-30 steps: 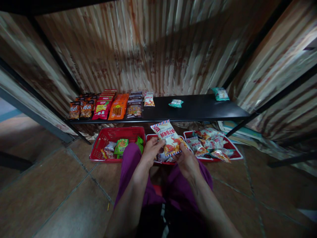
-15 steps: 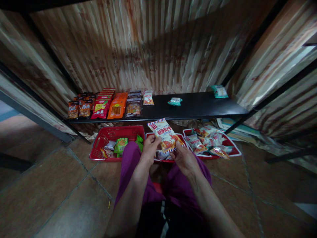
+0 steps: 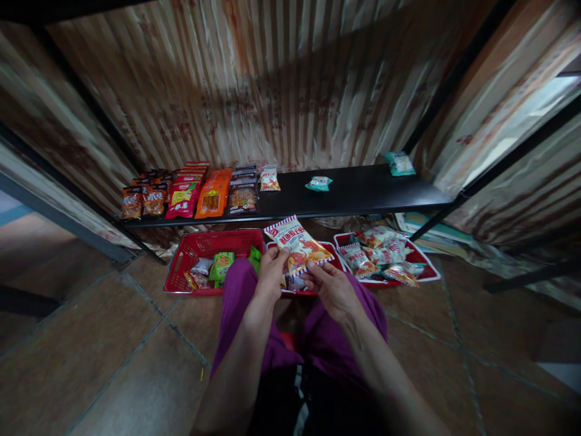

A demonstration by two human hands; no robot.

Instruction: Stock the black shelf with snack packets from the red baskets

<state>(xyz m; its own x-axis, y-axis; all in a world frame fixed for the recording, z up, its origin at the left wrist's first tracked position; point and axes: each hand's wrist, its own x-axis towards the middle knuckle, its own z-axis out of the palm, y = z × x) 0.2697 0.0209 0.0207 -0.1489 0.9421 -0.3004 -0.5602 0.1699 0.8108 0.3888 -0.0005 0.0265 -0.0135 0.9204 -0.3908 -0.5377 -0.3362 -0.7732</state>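
A white and orange snack packet (image 3: 297, 239) with a striped edge is held above the middle red basket (image 3: 333, 246), tilted with its printed front up. My left hand (image 3: 271, 272) is closed on its lower left side, thumb on the front. At the lower right edge, the fingers of my right hand (image 3: 333, 287) pinch the packet. A similar packet (image 3: 270, 178) leans at the back of the black shelf (image 3: 354, 197), beside dark-wrapped packets (image 3: 244, 197). The middle basket's contents are partly hidden by my hands and the held packet.
The left red basket (image 3: 181, 257) holds green packets (image 3: 221, 266) and others. Several white packets fill the right basket (image 3: 433, 275). Orange (image 3: 213, 194), red (image 3: 184, 197) and brown packets (image 3: 154, 201) line the shelf's left. Two teal packets (image 3: 319, 184) lie farther right. Black posts (image 3: 436, 221) frame the shelf.
The held packet has turned and shifted slightly left, lying more sideways. My right hand's fingers have slid along its lower edge. The view has moved a little.
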